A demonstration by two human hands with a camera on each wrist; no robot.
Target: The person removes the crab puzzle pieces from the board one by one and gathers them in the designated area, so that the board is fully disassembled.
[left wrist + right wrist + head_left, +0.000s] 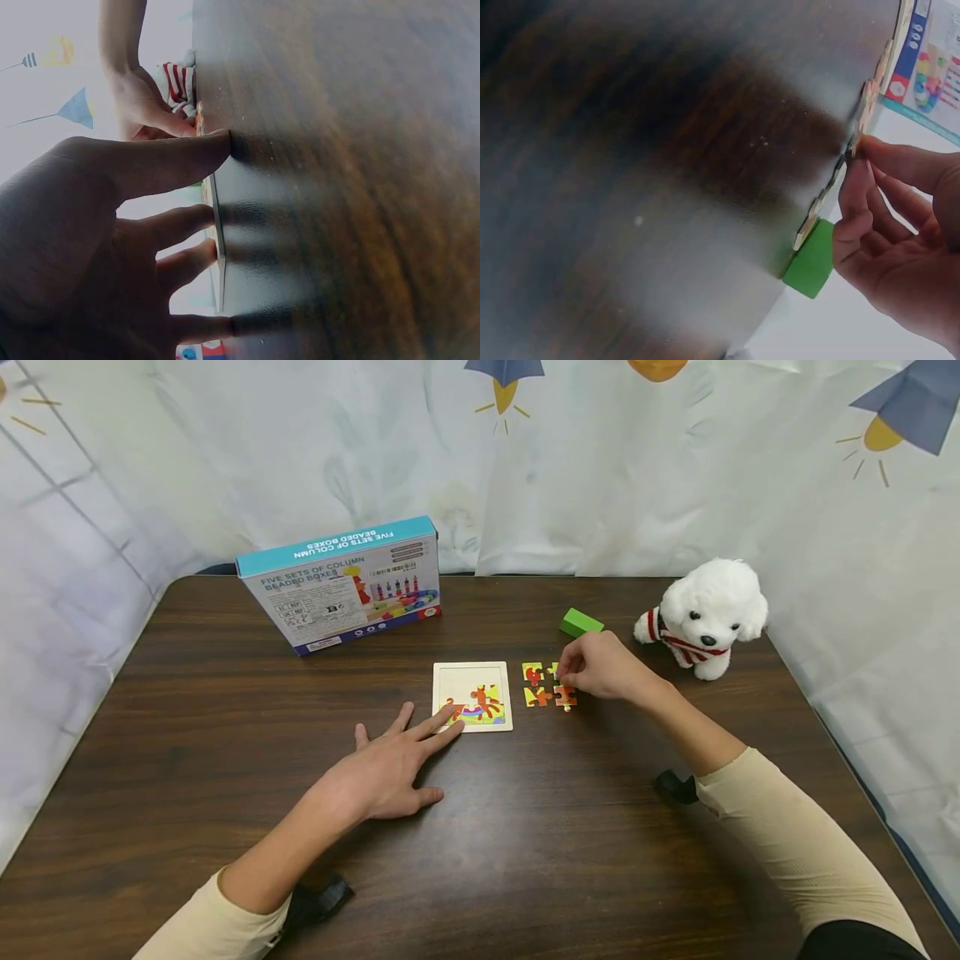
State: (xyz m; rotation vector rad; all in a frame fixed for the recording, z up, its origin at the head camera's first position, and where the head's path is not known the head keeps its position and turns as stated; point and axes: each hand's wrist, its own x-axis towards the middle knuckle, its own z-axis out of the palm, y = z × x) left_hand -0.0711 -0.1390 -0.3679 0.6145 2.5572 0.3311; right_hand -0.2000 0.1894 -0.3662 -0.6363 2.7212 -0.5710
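A square puzzle board (457, 677) with a pale frame lies mid-table, some of its picture filled in along the lower part. My left hand (382, 770) is spread, two fingertips resting on the board's lower left corner and the thumb on the table. Right of the board lie several loose jigsaw pieces (537, 697), yellow and red. My right hand (606, 668) is over the upper right of these, thumb and forefinger pinching a jigsaw piece (862, 127). Its fingers hide most of that piece. The other fingers (896, 225) of this hand are curled in.
A green block (581, 622) lies just beyond the right hand. Behind it to the right sits a white plush dog (708, 614) in a red striped top. A beaded-toy box (345, 593) stands at the back left. Curtain-like cloth (585, 468) hangs behind the table.
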